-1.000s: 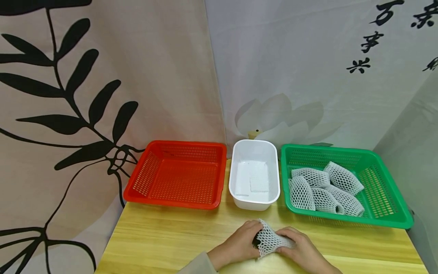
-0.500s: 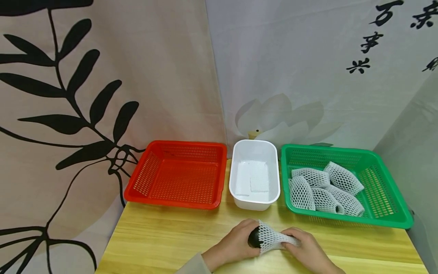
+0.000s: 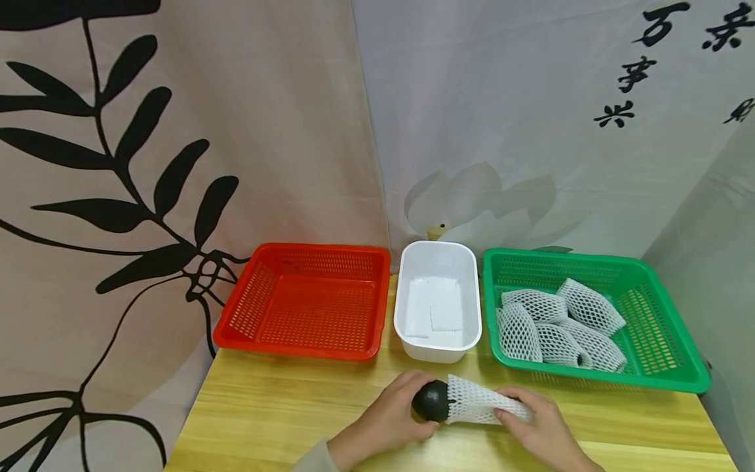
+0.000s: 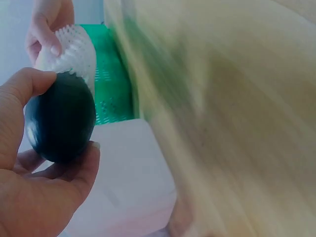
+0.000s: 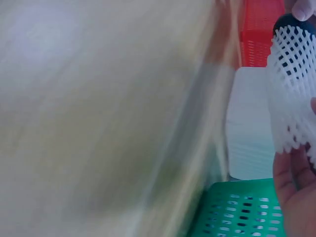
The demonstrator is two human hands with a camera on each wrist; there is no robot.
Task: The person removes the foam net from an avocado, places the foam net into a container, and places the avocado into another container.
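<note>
A dark oval object [image 3: 430, 400] [image 4: 61, 117] is held by the left hand [image 3: 392, 415] [image 4: 47, 173], its thumb and fingers curled round the sides. White foam netting [image 3: 479, 402] [image 4: 74, 54] [image 5: 292, 89] covers the object's right end, while much of the dark surface is bare. The right hand [image 3: 545, 426] [image 5: 301, 190] pinches the narrowed far end of the netting between thumb and fingers. Both hands are over the wooden table's front part.
Behind the hands stand a red basket [image 3: 295, 354], a white bin [image 3: 439, 354] with flat netting [image 3: 446, 314] inside, and a green basket [image 3: 601, 376] holding several netted pieces [image 3: 592, 307]. A patterned cloth hangs behind them.
More of the dark object shows outside the netting. The left hand has moved left with it, and the right hand has shifted right, so the netting is stretched longer between them.
</note>
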